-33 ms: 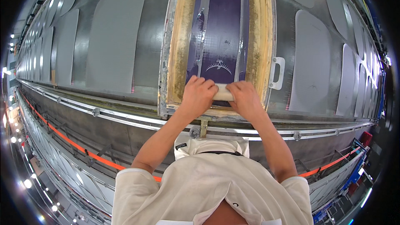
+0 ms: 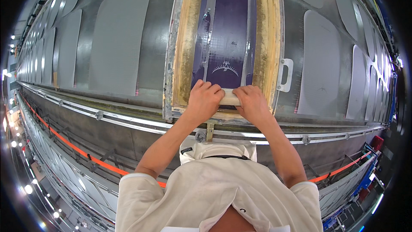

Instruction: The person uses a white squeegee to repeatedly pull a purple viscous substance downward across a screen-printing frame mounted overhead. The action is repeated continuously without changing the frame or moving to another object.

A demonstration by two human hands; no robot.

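Metal table point(image 2: 154, 51), grey panels point(image 2: 118, 43) either side of a frame point(image 2: 271, 25). My left hand point(image 2: 206, 100) grips the pale bar point(image 2: 231, 98) by its left end, my right hand point(image 2: 254, 103) the right end. Bar sits crosswise at the near end of the purple sheet point(image 2: 227, 25), inside the frame.

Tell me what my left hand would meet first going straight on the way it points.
Likely the purple screen area beyond your left hand, which grips the squeegee; how high the hand sits above that area is unclear.
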